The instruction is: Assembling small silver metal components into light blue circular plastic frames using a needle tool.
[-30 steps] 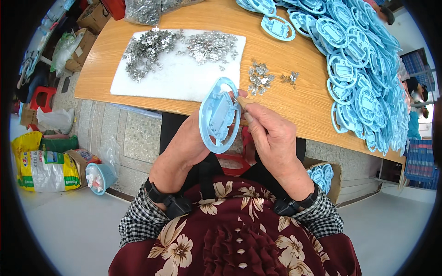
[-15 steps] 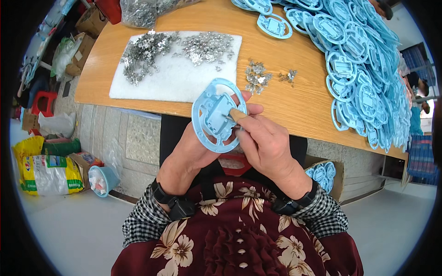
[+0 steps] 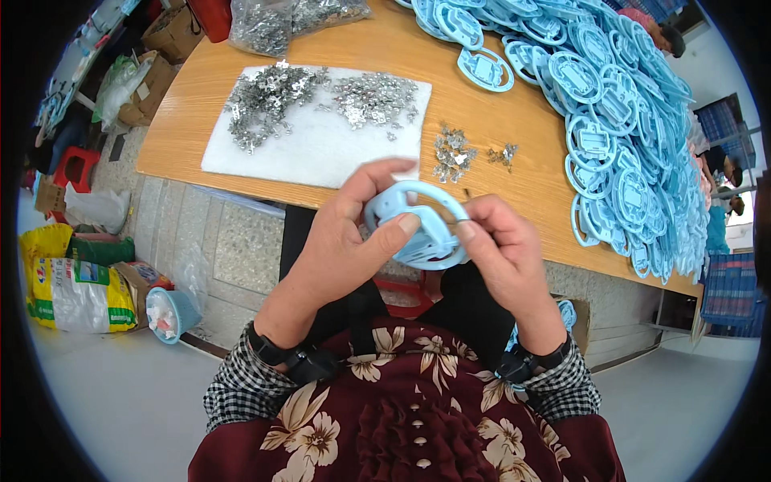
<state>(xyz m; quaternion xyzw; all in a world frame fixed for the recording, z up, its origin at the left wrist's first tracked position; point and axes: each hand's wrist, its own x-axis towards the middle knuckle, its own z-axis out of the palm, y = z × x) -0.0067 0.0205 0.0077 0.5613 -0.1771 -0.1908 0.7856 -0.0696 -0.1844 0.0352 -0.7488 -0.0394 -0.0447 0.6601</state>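
Observation:
Over my lap, just off the table's near edge, a light blue plastic oval frame (image 3: 426,191) is tilted, its recessed middle turned partly away. My left hand (image 3: 349,241) grips its left side, thumb pressed on the middle plate. At the right rim, my right hand (image 3: 510,253) pinches the frame between thumb and curled fingers. A small dark tip shows above the right fingers; what it belongs to is hidden. On the table beyond lie a loose cluster of small silver metal pieces (image 3: 454,157) and a smaller cluster (image 3: 503,156).
A white foam pad (image 3: 321,157) bears two heaps of metal pieces, with a clear bag (image 3: 261,28) of more behind. Similar blue frames (image 3: 618,136) pile high on the table's right. Below left stand a blue bin (image 3: 173,316), a yellow sack (image 3: 76,293) and a red stool (image 3: 78,167).
The frame has tipped from facing up to a slant and moved slightly right. My left hand has come over its left side, while my right hand has shifted from the middle to the right rim.

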